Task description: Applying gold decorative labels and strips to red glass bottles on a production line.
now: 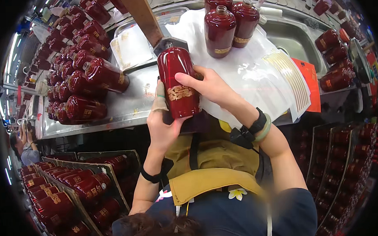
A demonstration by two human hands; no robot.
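Note:
A glossy dark red bottle [172, 64] with a gold ornamental decal on its front is held between my two hands over the counter's near edge. My left hand [162, 129] supports it at the base and left side; a beige cover wraps one of its fingers. My right hand [215, 86] grips the bottle's right side, its thumb lying across the front just above the decal. The bottle's neck points away from me, next to a wooden post [141, 17]. Beyond my right hand, three similar red bottles [220, 29] stand upright on white sheeting [253, 61].
Many red bottles [106, 75] crowd the counter's left side. A tray [130, 47] with white sheets lies behind my left hand. To the right are a decal sheet [288, 79], red paper [313, 86] and a steel sink [292, 41]. Bottle-filled racks [70, 184] flank me. Another person [26, 144] is far left.

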